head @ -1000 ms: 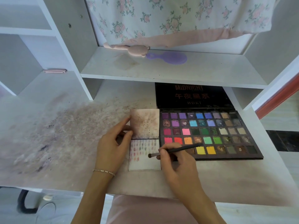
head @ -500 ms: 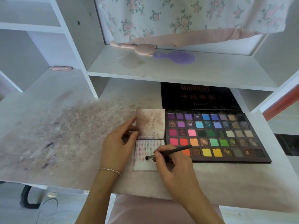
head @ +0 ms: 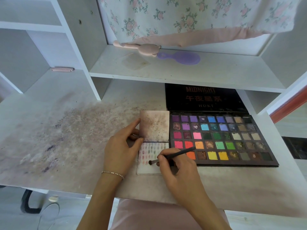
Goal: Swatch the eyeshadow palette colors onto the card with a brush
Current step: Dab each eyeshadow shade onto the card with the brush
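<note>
Head view showed us the desk [head: 69, 146] first, a pale top smeared with a wide purple-brown dusting of powder on its left half, built into white shelving. On the shelf [head: 207, 72] above lay a pink brush [head: 142, 49] and a purple brush [head: 181, 58], under a hanging floral cloth [head: 191, 17].

Next came the palette [head: 221, 138], open flat at the right with its dark lid laid back under the shelf, so that, we judged, every pan stayed within easy reach of the working hand. Just left of it, touching its edge, lay the card [head: 149, 168], a folded piece whose stained upper flap [head: 154, 125] stood raised.

Our left hand [head: 121, 151] pinched that flap at its left edge between thumb and fingers, probably to keep the lower leaf exposed and still. Our right hand [head: 181, 173] gripped the brush [head: 176, 155] like a pen, its handle slanting up over the palette's bottom row. Its tip rested on the card, below rows of small swatches [head: 149, 150], with bare card beneath left for more.
</note>
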The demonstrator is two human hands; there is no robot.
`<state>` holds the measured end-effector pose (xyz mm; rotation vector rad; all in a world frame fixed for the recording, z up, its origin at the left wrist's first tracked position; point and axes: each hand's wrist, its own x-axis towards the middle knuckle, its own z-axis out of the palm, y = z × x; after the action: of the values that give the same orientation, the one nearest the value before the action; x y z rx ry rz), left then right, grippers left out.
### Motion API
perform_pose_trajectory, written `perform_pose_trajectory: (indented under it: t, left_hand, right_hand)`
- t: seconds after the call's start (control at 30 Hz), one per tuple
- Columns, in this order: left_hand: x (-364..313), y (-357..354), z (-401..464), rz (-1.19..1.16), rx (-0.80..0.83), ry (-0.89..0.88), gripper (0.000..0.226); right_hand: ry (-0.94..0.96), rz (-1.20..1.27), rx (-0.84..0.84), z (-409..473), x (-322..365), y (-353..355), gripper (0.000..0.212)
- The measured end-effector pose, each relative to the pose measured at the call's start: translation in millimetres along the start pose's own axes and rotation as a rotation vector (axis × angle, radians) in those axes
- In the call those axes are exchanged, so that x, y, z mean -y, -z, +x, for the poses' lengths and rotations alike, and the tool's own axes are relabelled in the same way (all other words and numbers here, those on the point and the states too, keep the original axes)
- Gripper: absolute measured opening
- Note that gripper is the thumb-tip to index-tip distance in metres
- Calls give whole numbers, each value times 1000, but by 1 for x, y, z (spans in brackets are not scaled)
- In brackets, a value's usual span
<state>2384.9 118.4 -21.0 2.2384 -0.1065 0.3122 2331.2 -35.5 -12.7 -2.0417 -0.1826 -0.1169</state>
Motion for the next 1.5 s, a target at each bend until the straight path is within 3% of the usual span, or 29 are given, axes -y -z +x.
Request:
perform_pose_trajectory:
  t: [0.17,0.33,1.2,1.4,1.5]
  left_hand:
    - [2,-1,1,8,-2,1,65]
    - [4,-2,0,3,-7,7,63]
    - [5,-3,0,4,0,22,59]
    - [5,-3,1,-1,-1,31,60]
    - [5,-2,0,4,-3,34,62]
  right_hand:
    - [4,-12,-1,1,0,0,24]
    - [10,-13,7,0,0,0,12]
    - [56,-30,5,0,-2,-1,8]
    - [60,54,-140,4,-1,1,19]
    - [40,140,-191,2,-2,4,12]
